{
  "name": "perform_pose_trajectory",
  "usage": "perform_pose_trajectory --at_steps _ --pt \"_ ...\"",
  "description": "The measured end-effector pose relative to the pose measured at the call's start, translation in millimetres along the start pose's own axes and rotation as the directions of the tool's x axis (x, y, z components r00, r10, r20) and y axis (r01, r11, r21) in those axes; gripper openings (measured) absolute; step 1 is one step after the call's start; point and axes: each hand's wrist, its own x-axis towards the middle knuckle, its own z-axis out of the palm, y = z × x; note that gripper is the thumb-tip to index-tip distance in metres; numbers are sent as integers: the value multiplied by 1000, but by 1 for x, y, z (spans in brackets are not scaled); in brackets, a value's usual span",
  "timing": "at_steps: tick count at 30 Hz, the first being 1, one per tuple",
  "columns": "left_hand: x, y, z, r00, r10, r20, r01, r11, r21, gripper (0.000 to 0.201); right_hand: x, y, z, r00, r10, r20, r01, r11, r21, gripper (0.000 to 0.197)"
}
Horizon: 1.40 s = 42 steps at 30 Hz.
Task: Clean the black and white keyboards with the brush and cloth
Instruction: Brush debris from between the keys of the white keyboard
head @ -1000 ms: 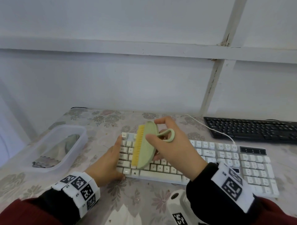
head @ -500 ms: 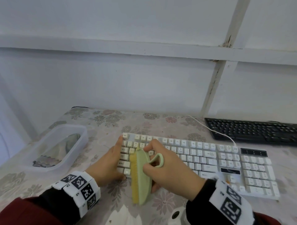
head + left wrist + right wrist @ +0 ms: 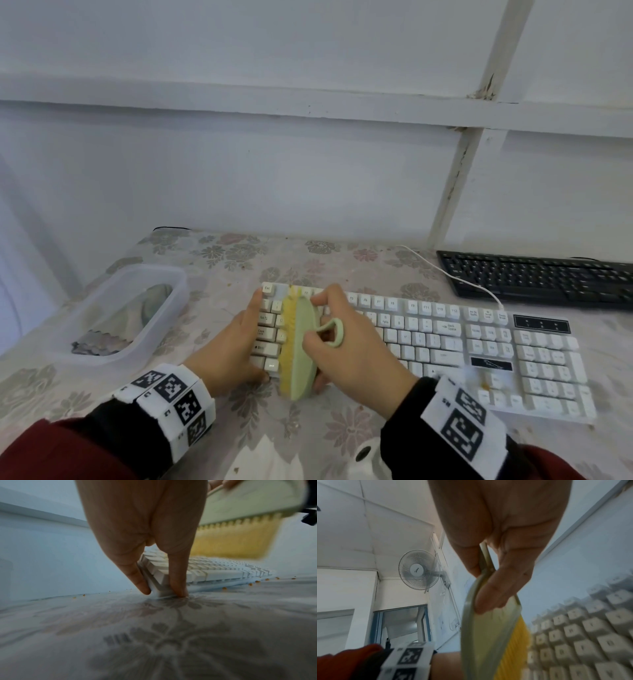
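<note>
The white keyboard (image 3: 445,346) lies across the middle of the table; the black keyboard (image 3: 537,279) sits behind it at the right. My right hand (image 3: 346,346) grips a pale green brush (image 3: 303,346) with yellow bristles (image 3: 289,335), set on the keyboard's left keys. The brush (image 3: 484,632) and its bristles (image 3: 231,543) show blurred in both wrist views. My left hand (image 3: 236,342) pinches the white keyboard's left end, thumb and a finger (image 3: 176,574) either side of its front corner (image 3: 159,588). A grey cloth (image 3: 137,315) lies in a clear plastic tub (image 3: 164,325) at the left.
Small orange crumbs (image 3: 255,581) lie on the flowered tablecloth (image 3: 239,260) along the keyboard's front edge. A white cable (image 3: 445,274) runs from the white keyboard toward the wall. White paper (image 3: 263,459) sits at the near table edge. A wall fan (image 3: 419,569) hangs high up.
The brush swept from the top rows down past the keyboard's front edge, then moved back up onto the left keys. My left hand stayed at the keyboard's left end.
</note>
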Motion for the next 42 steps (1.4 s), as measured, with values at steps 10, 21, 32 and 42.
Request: perform_pose_trajectory --at_steps 10,21,32,42 --pt "-3 7 -2 1000 7 4 -7 1000 -10 132 8 -13 -16 994 -23 -111 31 996 79 22" --pt "1 -2 3 999 18 -30 -19 999 -34 128 -5 -6 -1 994 28 109 -30 999 14 19" --pt "0 2 0 1000 -7 -14 7 1000 4 135 25 -17 2 987 -36 -155 41 999 27 24" --pt "0 0 2 999 20 -33 -20 999 -29 125 9 -14 10 999 -8 46 12 997 -83 18"
